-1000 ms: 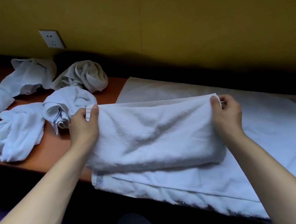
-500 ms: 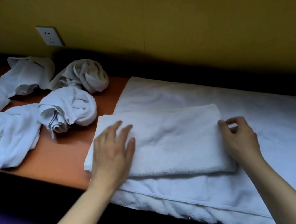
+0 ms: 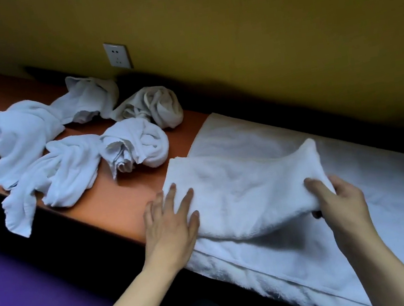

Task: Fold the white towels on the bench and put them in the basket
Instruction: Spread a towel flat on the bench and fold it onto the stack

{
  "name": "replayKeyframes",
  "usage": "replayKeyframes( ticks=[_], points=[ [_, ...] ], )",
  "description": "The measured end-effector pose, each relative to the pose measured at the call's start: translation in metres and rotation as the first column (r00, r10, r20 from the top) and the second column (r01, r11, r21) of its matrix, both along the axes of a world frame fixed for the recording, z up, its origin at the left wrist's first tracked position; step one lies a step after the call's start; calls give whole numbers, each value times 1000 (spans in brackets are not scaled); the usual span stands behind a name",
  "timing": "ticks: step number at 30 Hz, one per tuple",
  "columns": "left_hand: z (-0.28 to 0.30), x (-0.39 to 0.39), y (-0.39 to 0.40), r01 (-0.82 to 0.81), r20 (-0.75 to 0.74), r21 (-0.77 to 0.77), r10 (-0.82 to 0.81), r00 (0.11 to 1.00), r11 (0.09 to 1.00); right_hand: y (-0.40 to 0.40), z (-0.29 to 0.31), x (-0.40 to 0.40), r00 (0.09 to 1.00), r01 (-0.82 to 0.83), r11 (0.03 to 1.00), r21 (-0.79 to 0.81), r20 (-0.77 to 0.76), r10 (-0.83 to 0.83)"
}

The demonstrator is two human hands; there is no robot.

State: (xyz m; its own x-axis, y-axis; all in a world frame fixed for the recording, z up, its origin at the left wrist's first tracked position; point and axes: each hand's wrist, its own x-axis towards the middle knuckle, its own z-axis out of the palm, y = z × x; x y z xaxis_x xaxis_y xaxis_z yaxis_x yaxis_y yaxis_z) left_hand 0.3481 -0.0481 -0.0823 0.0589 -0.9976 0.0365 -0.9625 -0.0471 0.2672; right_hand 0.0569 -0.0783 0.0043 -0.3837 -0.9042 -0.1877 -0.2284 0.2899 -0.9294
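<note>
Two hands on folded towel [image 3: 242, 194], left hand [image 3: 173, 226] flat, right hand [image 3: 340, 199] gripping its edge, orange bench [image 3: 114, 206], mustard wall [image 3: 254, 25]

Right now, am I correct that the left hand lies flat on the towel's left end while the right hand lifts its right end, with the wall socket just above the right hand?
Not quite: the head view shows the wall socket far up on the left, above the crumpled towels. The rest holds: the left hand lies flat on the towel, and the right hand lifts its right end.
</note>
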Motion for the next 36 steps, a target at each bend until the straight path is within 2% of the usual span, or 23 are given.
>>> replayKeyframes(
  ticks=[3,5,9,14,16,18,20,22,24,25,26,28,30,33,36],
  points=[
    [-4,24,13,-164,-203,-24,156,967,986,-13,15,49,989,-121,985,-122,-105,109],
    [-4,34,17,-180,-362,16,173,916,984,-20,18,84,968,-197,969,-150,-186,168],
    [-1,45,18,-222,-538,56,217,814,973,-22,19,153,892,-354,923,-152,-353,284],
    [-3,55,14,-228,-621,108,245,745,968,-12,-14,211,671,-535,842,67,-572,471],
    [-4,58,12,-234,-667,144,269,694,961,-3,-25,220,589,-576,801,162,-597,545],
    [-4,63,10,-255,-725,185,307,617,949,4,-33,225,571,-608,763,218,-547,612],
    [-1,67,6,-274,-768,215,336,546,937,6,-32,220,621,-638,744,197,-440,649],
    [5,68,0,-264,-787,257,359,501,930,4,-26,208,717,-622,781,61,-357,599],
    [14,65,-10,-232,-783,287,367,502,929,-1,-25,185,829,-467,879,-95,-392,398],
    [19,62,-14,-223,-771,312,383,509,924,-4,-30,170,859,-359,925,-122,-430,277],
    [22,59,-18,-229,-761,344,413,501,911,-7,-33,156,863,-262,961,-92,-469,190],
    [25,52,-24,-241,-725,399,465,508,885,-10,-40,136,869,-161,980,115,-454,196],
    [27,48,-27,-254,-688,423,490,535,870,-12,-44,128,930,-196,947,256,-257,262],
    [28,46,-32,-308,-710,445,541,451,841,-13,-47,128,962,-257,939,230,-29,271],
    [31,46,-37,-304,-761,467,553,340,830,-17,-46,129,966,-231,950,208,167,198]
  ],
)
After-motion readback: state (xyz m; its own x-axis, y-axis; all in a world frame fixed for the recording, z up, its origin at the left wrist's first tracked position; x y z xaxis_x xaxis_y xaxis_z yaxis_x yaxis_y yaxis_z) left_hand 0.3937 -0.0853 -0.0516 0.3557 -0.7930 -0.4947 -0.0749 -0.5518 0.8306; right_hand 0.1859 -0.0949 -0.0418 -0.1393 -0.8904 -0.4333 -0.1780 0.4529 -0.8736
